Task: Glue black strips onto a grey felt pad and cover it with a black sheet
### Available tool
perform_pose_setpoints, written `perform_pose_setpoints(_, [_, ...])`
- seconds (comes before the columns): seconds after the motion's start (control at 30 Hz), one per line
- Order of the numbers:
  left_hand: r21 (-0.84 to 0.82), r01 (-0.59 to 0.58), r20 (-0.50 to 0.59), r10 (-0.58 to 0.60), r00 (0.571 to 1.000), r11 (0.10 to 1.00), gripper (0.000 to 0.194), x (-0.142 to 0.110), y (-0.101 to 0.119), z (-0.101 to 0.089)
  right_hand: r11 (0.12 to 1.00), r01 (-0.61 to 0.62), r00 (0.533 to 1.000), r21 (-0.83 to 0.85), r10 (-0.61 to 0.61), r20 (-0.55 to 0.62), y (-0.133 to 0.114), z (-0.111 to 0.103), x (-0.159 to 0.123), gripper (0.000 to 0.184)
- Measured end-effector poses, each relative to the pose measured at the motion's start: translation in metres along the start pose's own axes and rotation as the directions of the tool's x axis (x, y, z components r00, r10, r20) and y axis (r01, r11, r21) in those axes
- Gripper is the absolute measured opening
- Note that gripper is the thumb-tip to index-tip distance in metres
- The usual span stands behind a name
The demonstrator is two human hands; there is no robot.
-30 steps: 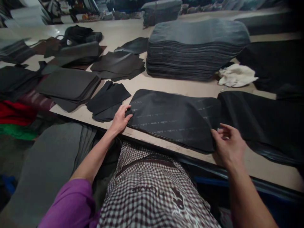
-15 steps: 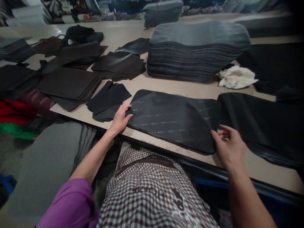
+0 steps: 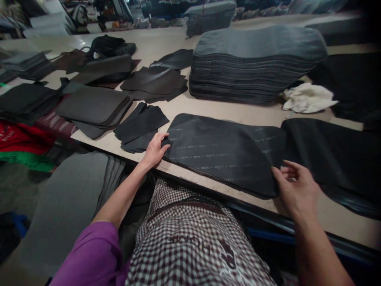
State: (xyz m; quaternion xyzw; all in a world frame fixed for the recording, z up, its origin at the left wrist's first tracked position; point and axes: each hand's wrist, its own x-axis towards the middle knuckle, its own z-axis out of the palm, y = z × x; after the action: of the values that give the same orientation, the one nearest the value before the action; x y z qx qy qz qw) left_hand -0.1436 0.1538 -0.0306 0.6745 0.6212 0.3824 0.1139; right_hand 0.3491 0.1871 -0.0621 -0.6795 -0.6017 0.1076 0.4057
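A dark panel of sheet material (image 3: 220, 153) with rounded corners and faint rows of pale printed lettering lies in front of me at the table edge. More layers show under its near edge. My left hand (image 3: 156, 151) holds its left end, thumb and fingers at the edge. At the right end, my right hand (image 3: 296, 184) grips the border with curled fingers and the thumb against it. Some of the right fingertips are hard to see. Just beyond that hand lies another pile of black panels (image 3: 336, 159).
A tall stack of dark panels (image 3: 253, 67) stands behind, with a crumpled white cloth (image 3: 308, 98) beside it. Black strips (image 3: 141, 125) and brown-black piles (image 3: 95, 105) lie to the left on the table (image 3: 175, 105). Grey sheets (image 3: 71, 198) sit below the table edge.
The whole view has shifted slightly, so everything appears a little further right. Both hands keep their places at the two ends of the printed panel.
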Motion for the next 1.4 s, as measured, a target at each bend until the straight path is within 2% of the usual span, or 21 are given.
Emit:
perform_pose_setpoints(0.27, [0.012,-0.005,0.016,0.005,1.0,1.0,0.042,-0.001,0.002,0.0,1.0,-0.012,1.0,0.023,0.012,-0.008,-0.004,0.0,0.001,0.048])
perform_pose_setpoints(0.37, [0.082,-0.042,0.026,0.04,0.999,0.996,0.039,-0.003,0.002,0.0,1.0,0.011,1.0,-0.012,-0.011,-0.017,-0.001,0.001,0.0,0.05])
perform_pose_setpoints(0.5, [0.266,-0.097,0.029,0.092,0.995,0.959,0.037,-0.003,0.0,-0.001,0.972,0.152,0.984,-0.179,-0.166,-0.068,-0.003,-0.001,-0.004,0.05])
perform_pose_setpoints(0.6, [0.305,-0.128,0.065,0.113,0.991,0.944,0.034,-0.004,-0.006,0.002,0.932,0.284,0.954,-0.227,-0.298,-0.027,-0.007,-0.004,-0.007,0.041])
perform_pose_setpoints(0.67, [0.302,-0.127,0.092,0.103,0.99,0.945,0.033,-0.004,-0.009,0.003,0.905,0.357,0.932,-0.233,-0.363,0.019,-0.009,-0.006,-0.007,0.033])
perform_pose_setpoints(0.73, [0.28,-0.115,0.094,0.092,0.991,0.953,0.033,-0.003,-0.009,0.002,0.894,0.385,0.921,-0.231,-0.39,0.027,-0.015,-0.01,-0.006,0.032])
perform_pose_setpoints(0.8, [0.249,-0.114,0.061,0.102,0.993,0.962,0.035,-0.001,-0.001,-0.002,0.892,0.409,0.911,-0.191,-0.413,0.024,-0.028,-0.015,-0.007,0.032])
perform_pose_setpoints(0.87, [0.22,-0.15,0.035,0.146,0.989,0.964,0.036,0.0,0.016,-0.005,0.881,0.467,0.884,-0.081,-0.462,0.076,-0.049,-0.018,-0.013,0.03])
perform_pose_setpoints(0.9, [0.197,-0.188,0.05,0.181,0.982,0.962,0.036,-0.001,0.027,-0.005,0.862,0.507,0.856,-0.013,-0.502,0.126,-0.061,-0.018,-0.018,0.029])
perform_pose_setpoints(0.97, [0.129,-0.302,0.147,0.283,0.948,0.945,0.035,-0.003,0.051,-0.002,0.8,0.592,0.768,0.094,-0.596,0.233,-0.084,-0.014,-0.032,0.029])
perform_pose_setpoints(1.03, [0.063,-0.424,0.282,0.391,0.876,0.904,0.033,-0.008,0.07,0.008,0.726,0.673,0.672,0.14,-0.679,0.295,-0.103,-0.004,-0.048,0.03])
perform_pose_setpoints(1.1, [0.052,-0.513,0.376,0.459,0.805,0.857,0.03,-0.014,0.082,0.022,0.68,0.719,0.619,0.143,-0.72,0.313,-0.113,0.01,-0.062,0.029])
perform_pose_setpoints(1.2, [0.099,-0.578,0.418,0.493,0.763,0.81,0.025,-0.021,0.088,0.04,0.674,0.731,0.61,0.108,-0.716,0.339,-0.115,0.027,-0.076,0.024])
perform_pose_setpoints(1.4, [0.129,-0.613,0.378,0.533,0.757,0.78,0.015,-0.024,0.088,0.047,0.681,0.729,0.623,0.073,-0.704,0.34,-0.113,0.037,-0.08,0.021])
